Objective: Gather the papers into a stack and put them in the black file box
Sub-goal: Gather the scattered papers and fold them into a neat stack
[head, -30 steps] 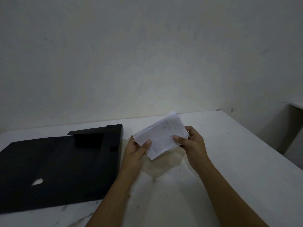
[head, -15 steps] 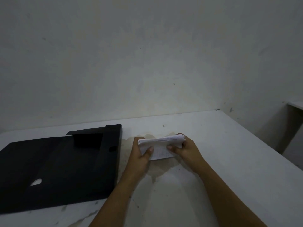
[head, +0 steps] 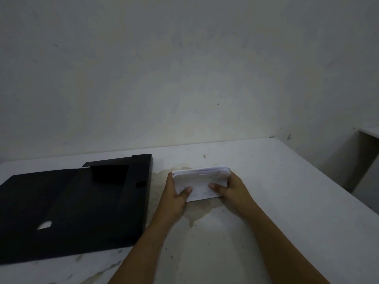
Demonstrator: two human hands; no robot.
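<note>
1. Both hands are closed on a stack of papers (head: 200, 184): the left hand (head: 176, 196) grips its left end, the right hand (head: 231, 190) its right end, thumbs pressed on the top sheet.
2. Its lower edge is seen against the white worktop (head: 287, 201), over a pale stain; contact cannot be told.
3. The black file box (head: 71, 206) is laid open near the worktop's left edge, just beside the left hand.

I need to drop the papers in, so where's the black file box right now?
The black file box lies open on the table, left of the paper stack and just beyond the left hand.
</note>
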